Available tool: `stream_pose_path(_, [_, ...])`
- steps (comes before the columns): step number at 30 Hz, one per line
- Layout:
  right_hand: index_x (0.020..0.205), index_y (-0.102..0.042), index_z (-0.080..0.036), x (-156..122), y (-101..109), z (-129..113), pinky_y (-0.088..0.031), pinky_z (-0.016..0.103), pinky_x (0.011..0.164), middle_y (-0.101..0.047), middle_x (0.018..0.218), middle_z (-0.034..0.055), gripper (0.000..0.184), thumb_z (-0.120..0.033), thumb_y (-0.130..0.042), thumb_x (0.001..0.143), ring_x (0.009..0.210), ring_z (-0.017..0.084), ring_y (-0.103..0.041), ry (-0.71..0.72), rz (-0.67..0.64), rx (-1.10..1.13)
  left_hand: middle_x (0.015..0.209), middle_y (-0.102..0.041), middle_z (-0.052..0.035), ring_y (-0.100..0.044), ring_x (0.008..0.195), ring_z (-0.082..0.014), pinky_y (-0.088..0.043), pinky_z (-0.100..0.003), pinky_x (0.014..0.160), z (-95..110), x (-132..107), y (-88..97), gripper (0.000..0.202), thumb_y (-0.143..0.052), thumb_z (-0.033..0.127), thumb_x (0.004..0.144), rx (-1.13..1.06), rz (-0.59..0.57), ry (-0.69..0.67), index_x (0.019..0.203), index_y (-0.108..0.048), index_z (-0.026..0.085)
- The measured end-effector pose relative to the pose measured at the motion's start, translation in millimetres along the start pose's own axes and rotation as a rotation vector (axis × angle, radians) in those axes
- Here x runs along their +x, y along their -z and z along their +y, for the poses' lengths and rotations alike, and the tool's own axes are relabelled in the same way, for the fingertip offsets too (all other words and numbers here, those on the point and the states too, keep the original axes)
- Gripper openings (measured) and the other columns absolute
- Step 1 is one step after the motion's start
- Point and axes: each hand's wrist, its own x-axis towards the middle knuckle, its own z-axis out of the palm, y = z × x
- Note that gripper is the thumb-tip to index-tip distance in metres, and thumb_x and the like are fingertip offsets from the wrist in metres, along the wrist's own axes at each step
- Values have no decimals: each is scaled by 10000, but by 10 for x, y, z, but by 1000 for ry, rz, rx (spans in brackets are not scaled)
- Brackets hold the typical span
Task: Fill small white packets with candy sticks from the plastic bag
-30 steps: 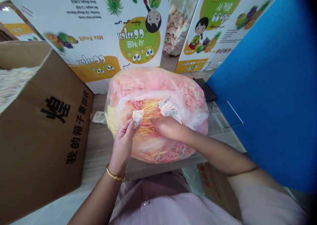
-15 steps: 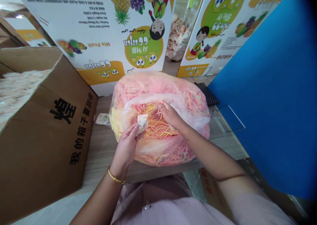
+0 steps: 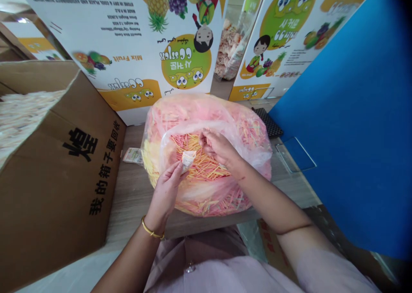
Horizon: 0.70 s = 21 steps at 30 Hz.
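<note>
Packet [image 3: 188, 160] pinched in left hand [image 3: 166, 192], tipping toward right hand [image 3: 219, 150] over bag of sticks [image 3: 193, 112] (right fingers [image 3: 206, 136] bunched, hold unclear).

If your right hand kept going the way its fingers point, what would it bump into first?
Probably the thin orange and yellow sticks right by the fingertips of the right hand. It's hard to tell how high the hand is. If it passes over them, the plastic bag's edge comes next.
</note>
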Motion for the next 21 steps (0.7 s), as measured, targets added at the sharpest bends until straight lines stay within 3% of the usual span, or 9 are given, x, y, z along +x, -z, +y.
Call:
stream_pose_path(3, [805,-453,-227,-99,-9,-53,-90,200,391,-318,539,-129,384,-552,-636,891,391,40,-162,9,-59,-61,1213,-769,-89,-675,1210,-270,-513,-446,1093,2,-1,-1,394,-826,483,772,-7,-24,-1,1044,-794,199])
stream_pose_path(6, [787,-402,-247,-215,-71,-147,-168,203,393,-287,547,-128,493,-604,-741,802,416,52,-184,158,-32,-5,1196,-775,-88,-682,1195,-264,-506,-443,1101,3,-11,-24,393,-815,486,787,2,-55,-7,1055,-796,199])
stream_pose_path(9, [799,-438,-253,-285,-189,-203,-352,232,462,-270,560,-104,479,-705,-556,904,431,80,-265,335,75,-1,1197,-775,-95,-685,1184,-263,-490,-442,1114,-4,-30,-58,408,-802,492,801,46,-65,-14,1071,-793,187])
stream_pose_path(12, [727,-401,-249,-304,-314,-160,-482,273,626,-283,585,-66,567,-769,-378,952,500,105,-453,432,174,-143,1194,-776,-98,-690,1164,-261,-472,-438,1125,-12,-54,-73,438,-778,509,822,134,-75,-36,1113,-785,182])
stream_pose_path(15, [657,-301,-243,-316,-402,-80,-518,312,735,-319,592,-31,639,-810,-274,950,625,145,-585,475,203,-240,1171,-781,-85,-688,1156,-259,-474,-421,1108,-15,-70,-65,437,-752,516,844,205,-71,-69,1143,-780,200])
stream_pose_path(21, [648,-252,-255,-380,-470,-45,-519,331,684,-421,573,12,660,-851,-180,924,708,196,-622,481,271,-314,1202,-772,-76,-666,1182,-258,-460,-390,1099,8,-83,-82,399,-721,489,875,287,-77,-128,1152,-784,210])
